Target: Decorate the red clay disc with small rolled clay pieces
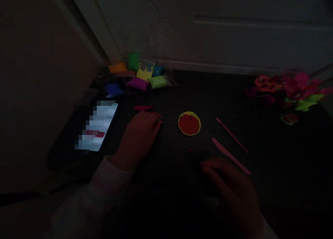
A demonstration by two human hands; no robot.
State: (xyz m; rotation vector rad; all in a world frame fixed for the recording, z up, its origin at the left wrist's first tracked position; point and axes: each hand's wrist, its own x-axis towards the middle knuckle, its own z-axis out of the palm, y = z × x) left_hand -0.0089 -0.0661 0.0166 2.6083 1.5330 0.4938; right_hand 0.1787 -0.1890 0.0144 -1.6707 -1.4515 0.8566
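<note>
The scene is very dark. My left hand (140,133) rests on the table, fingers curled together, with a small bit of green clay (159,119) showing at the fingertips. Just beyond it lies a dark pink clay roll (143,108). To its right sits a flat red clay disc (189,125) with a yellow rim and small green and red bits along its far edge. My right hand (231,183) is closer to me, thumb and forefinger pinched; what they hold, if anything, is hidden. A tiny red clay ball (189,150) lies between that hand and the disc.
A pink plastic knife (230,155) and a thin pink modelling stick (232,135) lie right of the disc. A lit phone (104,128) is at left. Several coloured clay packets (137,83) lie at the back left, and bright shaped pieces (293,88) at the right, before a pale panel (221,44).
</note>
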